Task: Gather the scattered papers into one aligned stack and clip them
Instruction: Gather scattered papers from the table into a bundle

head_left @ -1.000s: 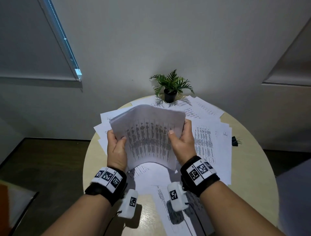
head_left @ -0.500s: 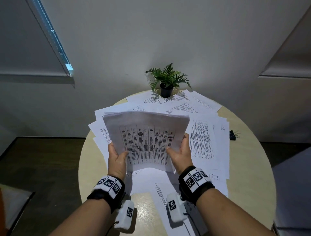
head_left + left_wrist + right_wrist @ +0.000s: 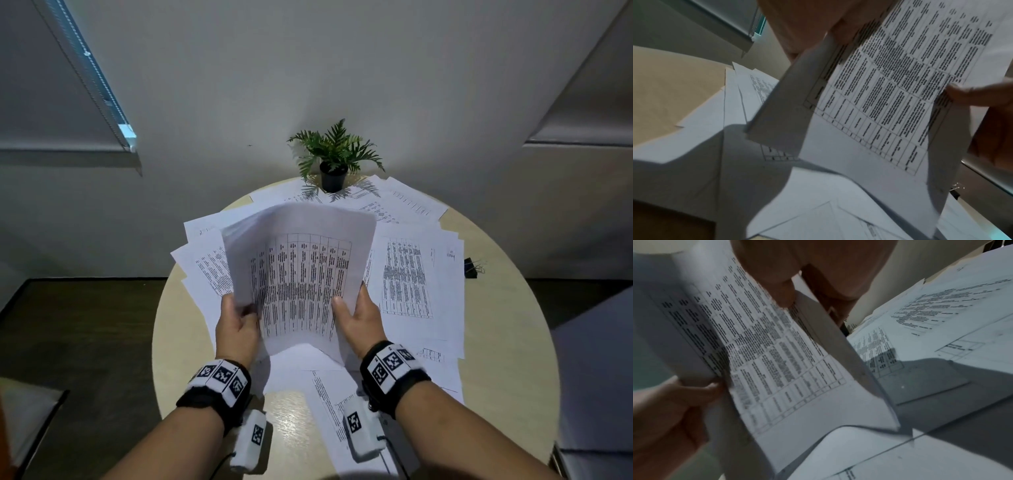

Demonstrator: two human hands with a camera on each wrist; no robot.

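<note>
- 2 hands hold 1 bundle of printed sheets (image 3: 301, 274) upright above the middle of the round table (image 3: 496, 342); how many sheets it holds cannot be counted.
- The left hand (image 3: 236, 325) grips the bundle's lower left edge, thumb in front, other fingers hidden behind.
- The right hand (image 3: 359, 318) grips the lower right edge, thumb (image 3: 781, 293) pressed on the printed face.
- Loose papers (image 3: 411, 284) lie overlapped across the table from the far edge to the near edge; too many overlap to count.
- 1 black binder clip (image 3: 472, 268) sits at the table's right edge, just beside the papers.
- 1 potted plant (image 3: 334, 161) stands at the far edge.
- Since 0.5 s ago the bundle has bowed, its top curling over, and its lower edge arches upward.
</note>
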